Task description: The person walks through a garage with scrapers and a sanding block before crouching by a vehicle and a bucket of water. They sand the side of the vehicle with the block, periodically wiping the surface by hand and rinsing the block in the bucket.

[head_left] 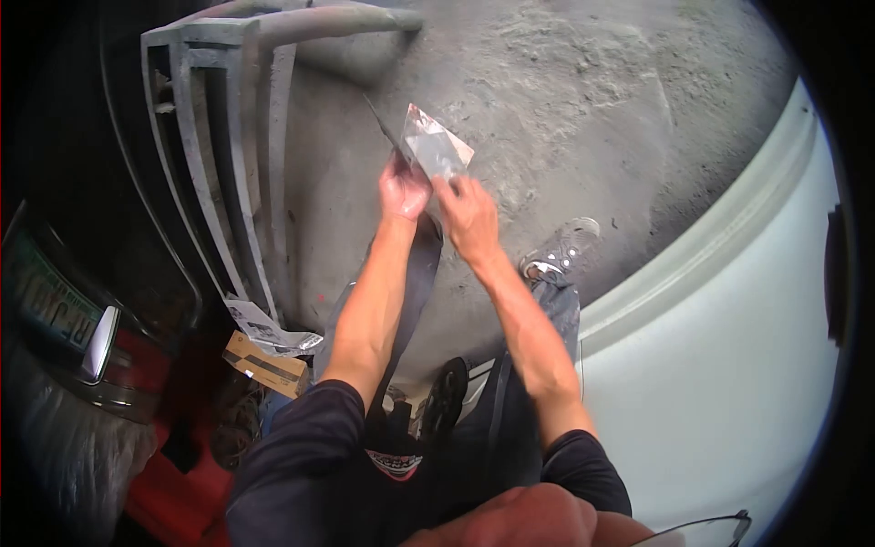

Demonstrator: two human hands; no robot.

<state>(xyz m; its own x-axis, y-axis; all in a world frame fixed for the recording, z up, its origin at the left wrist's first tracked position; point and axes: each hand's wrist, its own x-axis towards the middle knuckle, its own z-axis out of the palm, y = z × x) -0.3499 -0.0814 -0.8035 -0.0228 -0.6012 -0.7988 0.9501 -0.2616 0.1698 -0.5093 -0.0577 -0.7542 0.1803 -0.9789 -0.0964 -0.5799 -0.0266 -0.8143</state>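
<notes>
My left hand (pixel 404 191) is turned palm up in front of me, its fingers closed round the lower end of a thin dark flat blade (pixel 386 125) that points up and away. Close beside it, my right hand (pixel 468 217) pinches the near end of a flat grey-white plate (pixel 437 153). Pinkish smears mark the plate's far tip and right edge. Blade and plate overlap in this view, and the left fingers are partly hidden behind them. I cannot tell exactly what kind of tools these are.
A grey metal frame (pixel 239 118) stands at the left on the rough, dusty floor (pixel 620 137). A pale car panel (pixel 720 365) curves along the right. At lower left are a cardboard box (pixel 266 365), a printed sheet (pixel 269 326) and a dark vehicle with a licence plate (pixel 55 296).
</notes>
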